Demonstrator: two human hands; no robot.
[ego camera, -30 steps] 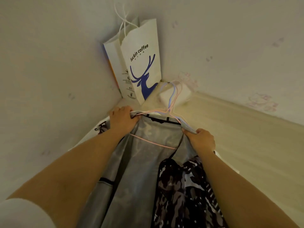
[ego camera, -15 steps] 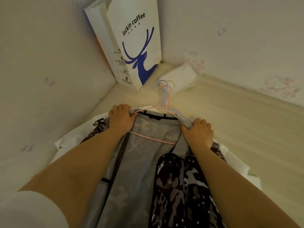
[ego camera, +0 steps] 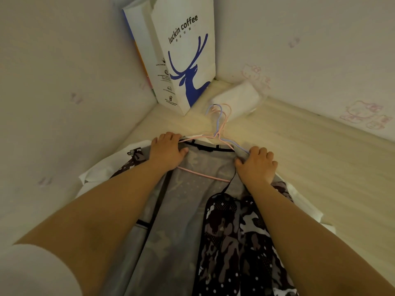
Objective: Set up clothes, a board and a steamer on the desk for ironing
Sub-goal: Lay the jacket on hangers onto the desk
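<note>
A grey garment (ego camera: 192,201) with black trim hangs on thin pink and lilac wire hangers (ego camera: 218,129) and lies flat on the pale wooden desk (ego camera: 320,167). My left hand (ego camera: 166,152) grips its left shoulder and the hanger end. My right hand (ego camera: 256,163) grips the right shoulder. A dark camouflage-print garment (ego camera: 239,242) with white dots lies on top at the right. White cloth (ego camera: 94,174) shows underneath at both sides. No steamer is in view.
A white paper coffee bag (ego camera: 183,56) with a blue deer stands in the desk's corner, another white bag behind it. A white wrapped pack (ego camera: 237,99) lies against the right wall. Walls close in the desk at left and back.
Both hands have lowered the hangered clothes onto the desk and drawn them slightly toward me. The view has tilted down, so the bag and white pack sit higher in frame.
</note>
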